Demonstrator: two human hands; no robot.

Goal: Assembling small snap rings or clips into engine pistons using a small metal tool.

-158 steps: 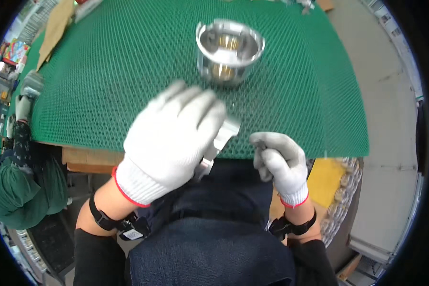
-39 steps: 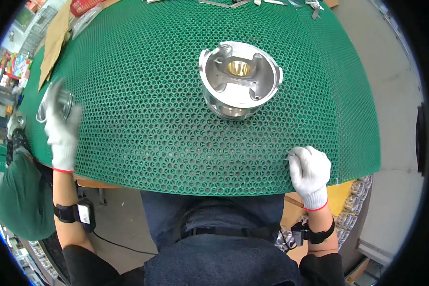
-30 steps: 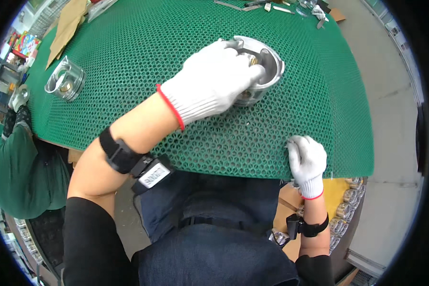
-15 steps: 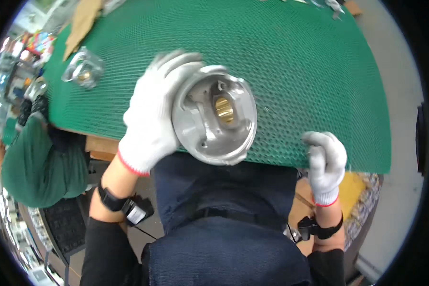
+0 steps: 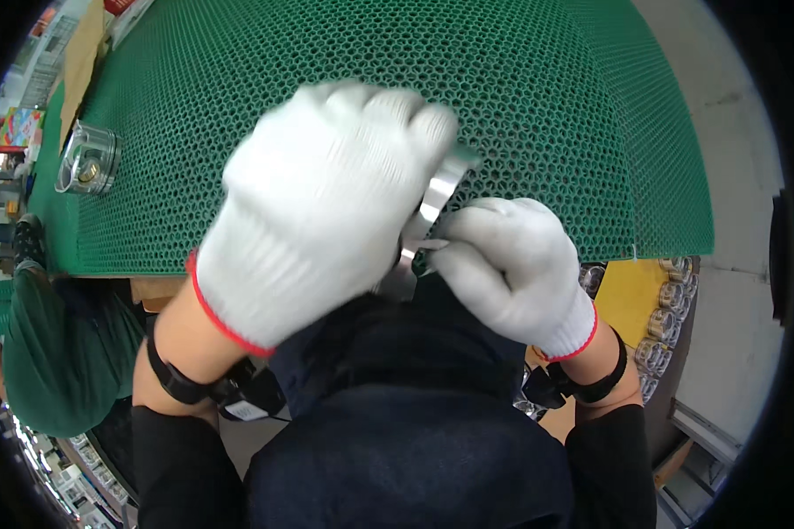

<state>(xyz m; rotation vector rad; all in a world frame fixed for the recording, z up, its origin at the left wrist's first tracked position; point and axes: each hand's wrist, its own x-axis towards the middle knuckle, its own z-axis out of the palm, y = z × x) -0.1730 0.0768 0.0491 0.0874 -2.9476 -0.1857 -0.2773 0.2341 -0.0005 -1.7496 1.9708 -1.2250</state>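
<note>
Above the mat's near edge, my gloved left hand (image 5: 318, 185) is closed round a silver metal piston (image 5: 439, 189). Seen edge-on now, the piston shows only a narrow strip of its side, the rest being behind the glove. My gloved right hand (image 5: 520, 264) comes up to it from the right, thumb and forefinger pinched together. A thin pale sliver shows at those fingertips, against the piston's side; what it is I cannot make out.
Green honeycomb matting (image 5: 538, 115) covers the table. Another piston (image 5: 97, 163) stands at the left, near a cardboard piece (image 5: 79, 62). Several pistons (image 5: 662, 322) line a yellow sheet (image 5: 631, 300) below the right edge. A person in green (image 5: 71, 353) is at the left.
The piston has turned from showing its hollow underside to edge-on in my left hand. My right hand has moved left and up from the mat's edge to the piston, its fingers now pinched.
</note>
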